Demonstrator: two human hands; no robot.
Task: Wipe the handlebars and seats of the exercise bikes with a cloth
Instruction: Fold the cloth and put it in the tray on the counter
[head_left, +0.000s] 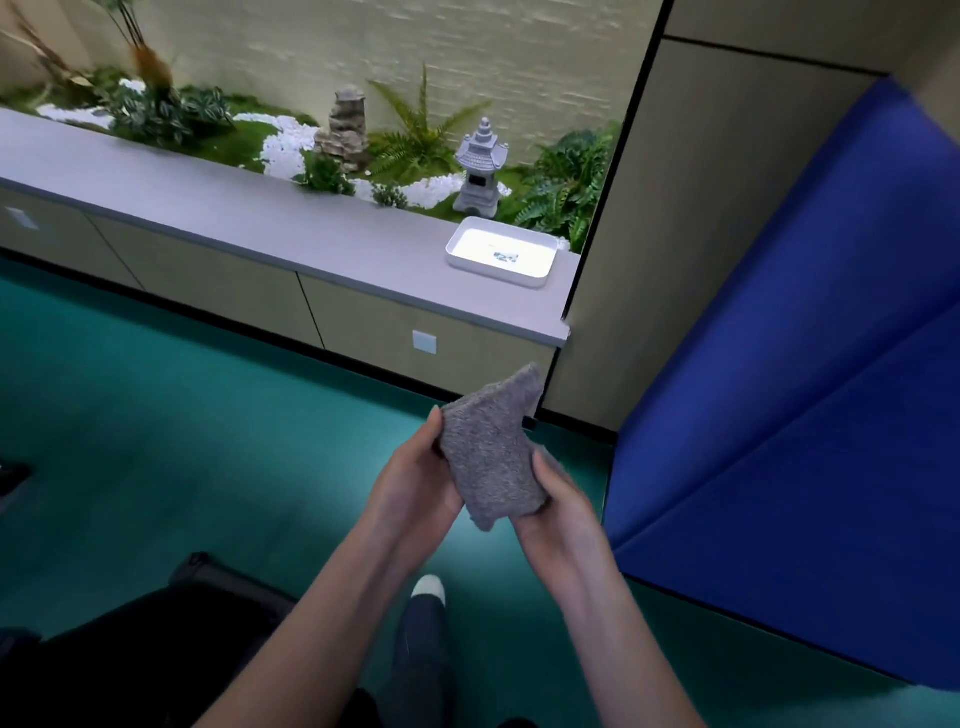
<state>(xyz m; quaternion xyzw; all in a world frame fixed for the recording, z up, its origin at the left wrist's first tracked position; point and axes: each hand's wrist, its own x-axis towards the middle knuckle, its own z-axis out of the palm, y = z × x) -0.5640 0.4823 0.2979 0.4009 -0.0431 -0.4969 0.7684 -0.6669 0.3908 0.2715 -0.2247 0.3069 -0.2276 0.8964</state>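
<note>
Cloth (491, 462) pinched by left grip (415, 483) and right grip (561, 499); wiping seems unstarted, next carry it toward dark shape (156, 639) at 7 o'clock

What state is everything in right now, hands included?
cloth, folded, held between both hands
left hand, grips the cloth's left edge
right hand, grips the cloth's lower right
white tray, upright on the counter, a small item inside
cabinet doors, closed

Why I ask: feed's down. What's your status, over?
Left hand and right hand both grip the grey cloth. Cloth in mid-air, wiping nothing. Nothing in the way.
</note>
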